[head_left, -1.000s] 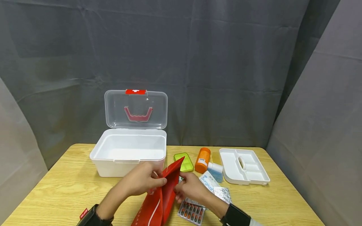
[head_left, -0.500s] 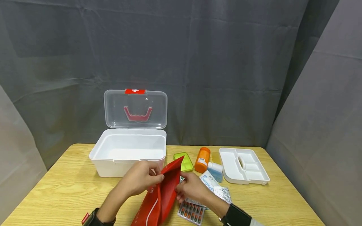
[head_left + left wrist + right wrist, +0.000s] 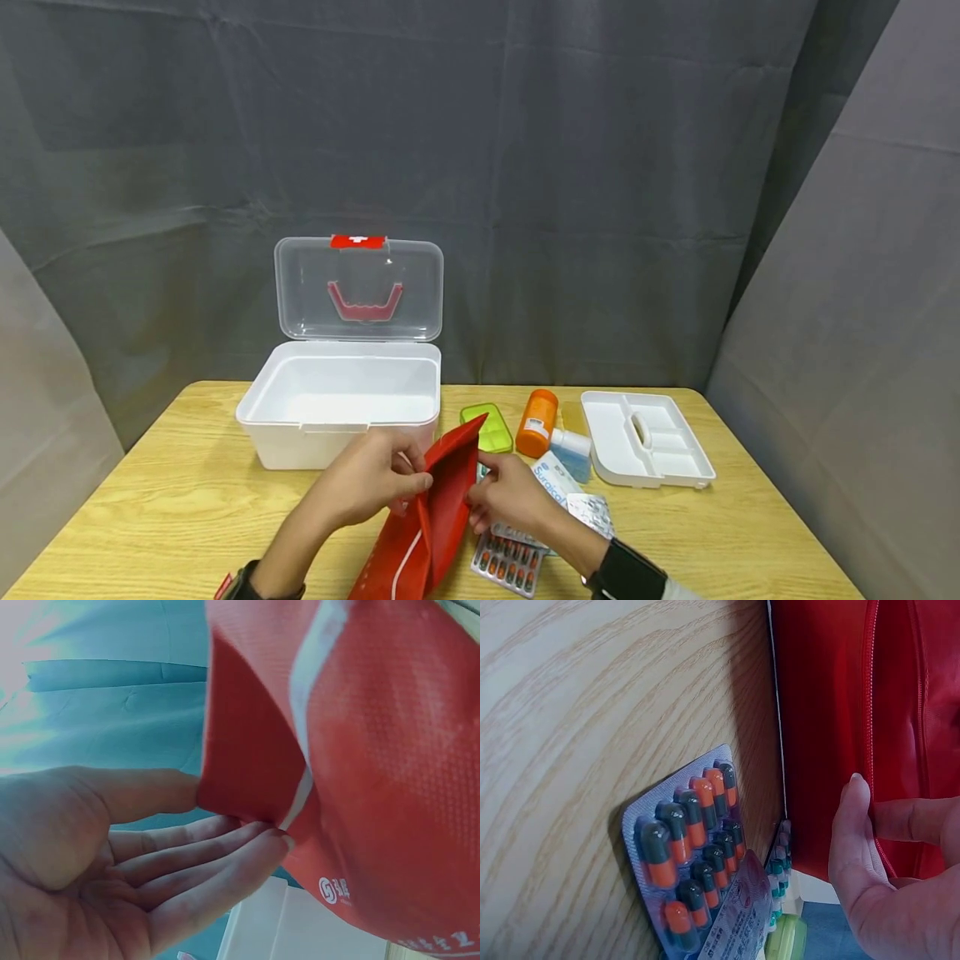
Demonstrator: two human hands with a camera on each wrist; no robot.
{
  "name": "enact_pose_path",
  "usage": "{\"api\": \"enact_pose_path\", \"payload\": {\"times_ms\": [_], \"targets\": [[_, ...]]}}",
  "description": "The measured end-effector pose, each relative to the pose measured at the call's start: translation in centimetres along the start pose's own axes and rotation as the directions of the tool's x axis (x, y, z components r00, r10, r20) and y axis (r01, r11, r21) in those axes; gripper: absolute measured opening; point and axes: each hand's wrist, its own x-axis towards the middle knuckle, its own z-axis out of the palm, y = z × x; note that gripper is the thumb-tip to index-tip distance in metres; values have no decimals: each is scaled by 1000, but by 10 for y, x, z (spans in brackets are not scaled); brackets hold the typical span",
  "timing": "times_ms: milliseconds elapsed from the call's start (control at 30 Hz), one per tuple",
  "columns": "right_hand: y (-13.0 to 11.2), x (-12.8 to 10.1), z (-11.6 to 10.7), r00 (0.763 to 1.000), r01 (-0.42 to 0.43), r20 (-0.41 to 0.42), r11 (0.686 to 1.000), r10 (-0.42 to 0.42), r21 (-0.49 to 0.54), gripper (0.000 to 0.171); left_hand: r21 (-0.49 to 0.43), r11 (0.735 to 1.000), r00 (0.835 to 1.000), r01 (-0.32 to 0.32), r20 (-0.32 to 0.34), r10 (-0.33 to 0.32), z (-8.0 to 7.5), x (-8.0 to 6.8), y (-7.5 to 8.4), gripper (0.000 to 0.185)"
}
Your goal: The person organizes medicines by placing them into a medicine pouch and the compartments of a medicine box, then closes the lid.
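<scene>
Between both hands' fingers: red pouch [image 3: 405, 554], held up with its pointed corner away from the person and its folds spread apart.
Left fingers: the left hand [image 3: 375, 477] grips the pouch's edge, thumb on one side and fingertips on the other, narrow gap filled by fabric.
Right fingers: the right hand [image 3: 516, 498] pinches the opposite edge, thumb and forefinger together beside the zip [image 3: 870, 697].
Just nearer the person than the right fingers: capsule blister pack [image 3: 507, 567], orange and black, lying on the worktop [image 3: 157, 508].
Right of the right fingers: "Surgical" packet [image 3: 553, 478] and silver foil pack [image 3: 592, 514], the right hand and forearm covering part of this cluster.
Beyond the right fingers: green case [image 3: 495, 432], partly hidden by the pouch's corner, then orange bottle [image 3: 537, 423] and white-capped blue bottle [image 3: 572, 458].
Farther right: white divided tray [image 3: 615, 433].
Just beyond the left fingers: white box [image 3: 300, 446], clear lid [image 3: 307, 287] raised; the left hand overlaps its front.
Hand poses: both reach inward from the near edge, left slanting rightward, right slanting leftward, facing each other across the pouch.
</scene>
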Motion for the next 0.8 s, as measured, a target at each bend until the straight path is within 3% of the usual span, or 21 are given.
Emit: {"api": "enact_pose_path", "payload": {"times_ms": [333, 800], "targets": [[0, 0, -3, 1000, 4, -23, 1000, -4, -9, 25, 3, 1000, 994, 13, -113, -13, 2, -2, -6, 4], [0, 1, -4, 999, 17, -27, 1000, -17, -16, 15, -29, 999, 991, 39, -130, -43, -5, 1, -7, 5]]}}
